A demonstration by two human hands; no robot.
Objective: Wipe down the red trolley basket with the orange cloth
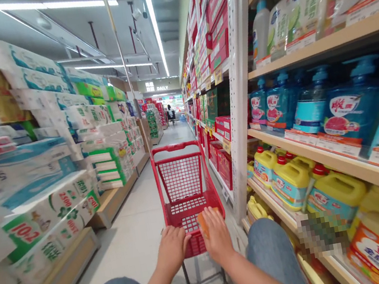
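A small red shopping cart (184,182) with a wire mesh basket stands directly ahead of me, on thin metal legs with castors. My left hand (174,250) curls over the cart's rear rim at its left side. My right hand (216,235) lies on the rim at the right, over an orange item (203,225) that is mostly hidden beneath the fingers. Denim-covered knees (272,257) show at both sides of the cart's legs. The basket's contents, if any, are hidden behind my hands.
A narrow tiled aisle (137,239) runs ahead. Stacked packs of tissue (50,205) line its left side. Wooden shelves (338,155) on the right hold blue pump bottles (352,108) and yellow jugs (288,183), very close to my right knee. A seated person (170,113) is at the far end.
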